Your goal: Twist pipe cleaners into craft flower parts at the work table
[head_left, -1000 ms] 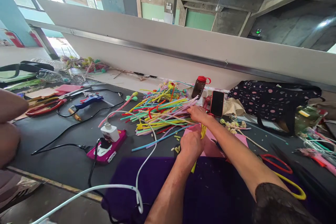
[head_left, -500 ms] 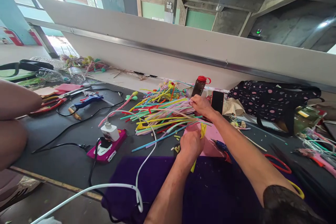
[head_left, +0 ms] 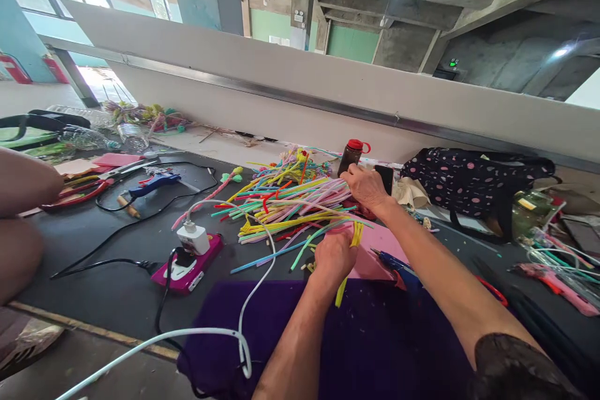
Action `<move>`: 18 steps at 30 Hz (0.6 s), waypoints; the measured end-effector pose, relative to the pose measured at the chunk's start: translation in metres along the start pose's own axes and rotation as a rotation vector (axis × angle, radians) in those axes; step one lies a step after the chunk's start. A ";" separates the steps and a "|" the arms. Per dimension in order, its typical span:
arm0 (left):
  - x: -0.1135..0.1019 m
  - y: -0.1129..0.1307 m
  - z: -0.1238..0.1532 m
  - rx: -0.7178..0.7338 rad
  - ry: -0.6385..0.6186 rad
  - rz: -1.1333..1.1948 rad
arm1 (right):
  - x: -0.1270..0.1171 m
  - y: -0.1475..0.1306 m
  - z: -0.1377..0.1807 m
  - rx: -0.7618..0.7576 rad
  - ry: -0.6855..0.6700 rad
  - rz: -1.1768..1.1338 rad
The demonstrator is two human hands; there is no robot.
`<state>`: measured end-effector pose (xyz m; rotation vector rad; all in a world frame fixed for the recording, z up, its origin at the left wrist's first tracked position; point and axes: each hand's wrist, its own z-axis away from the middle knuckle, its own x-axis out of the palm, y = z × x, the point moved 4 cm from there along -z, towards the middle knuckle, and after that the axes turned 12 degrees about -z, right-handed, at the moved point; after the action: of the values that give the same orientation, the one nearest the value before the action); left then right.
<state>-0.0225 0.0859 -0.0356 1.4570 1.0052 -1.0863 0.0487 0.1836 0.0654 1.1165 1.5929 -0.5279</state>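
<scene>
My left hand (head_left: 334,256) is closed around a small bunch of yellow pipe cleaners (head_left: 341,294), whose ends stick out above and below the fist. Farther back, my right hand (head_left: 368,186) pinches at the right-hand ends of a heap of coloured pipe cleaners (head_left: 300,200); which ones lie between its fingers is hidden. The heap mixes pink, yellow, red, mint green and white stems. A pink sheet (head_left: 375,253) lies under and beside the left hand, with blue-handled pliers (head_left: 391,260) on it. Short yellow-green offcuts are scattered just left of that hand.
A dark purple cloth (head_left: 375,337) covers the near edge. To the left are a magenta power strip (head_left: 187,272), a white charger (head_left: 193,237) with cable, and a blue glue gun (head_left: 154,183). A red-capped bottle (head_left: 350,156), phone (head_left: 385,178) and patterned bag (head_left: 473,181) stand behind.
My right hand has shifted slightly along the ends of the heap. A mint-green pipe cleaner now slants lower in front of the heap. My left hand keeps its hold on the yellow ones.
</scene>
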 end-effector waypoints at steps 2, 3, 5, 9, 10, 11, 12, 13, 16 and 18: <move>-0.001 0.000 0.001 -0.009 -0.004 -0.008 | -0.004 0.010 0.001 0.031 -0.004 0.026; -0.001 0.001 0.001 -0.014 -0.004 -0.011 | -0.005 0.016 0.002 0.055 0.000 0.031; -0.002 0.001 0.001 -0.021 -0.010 -0.009 | -0.010 0.029 0.004 0.105 0.019 0.025; 0.000 -0.001 -0.001 -0.033 -0.029 0.004 | -0.019 0.055 0.018 0.226 0.078 -0.034; 0.001 -0.001 -0.001 -0.038 -0.030 0.009 | -0.020 0.061 0.023 0.256 0.077 -0.067; 0.001 -0.002 -0.002 -0.042 -0.028 0.016 | -0.020 0.066 0.029 0.284 0.068 -0.115; 0.001 -0.002 -0.002 -0.045 -0.023 0.024 | -0.019 0.071 0.035 0.310 0.056 -0.177; 0.001 -0.003 -0.002 -0.048 -0.020 0.033 | -0.017 0.075 0.041 0.336 0.047 -0.253; -0.002 -0.003 -0.002 -0.049 0.008 0.076 | -0.006 0.083 0.056 0.394 0.067 -0.563; -0.005 -0.002 -0.002 -0.048 0.044 0.158 | 0.005 0.084 0.061 0.419 0.089 -0.814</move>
<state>-0.0257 0.0880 -0.0308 1.5004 0.9237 -0.9138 0.1519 0.1755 0.0577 0.7414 2.0531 -1.4107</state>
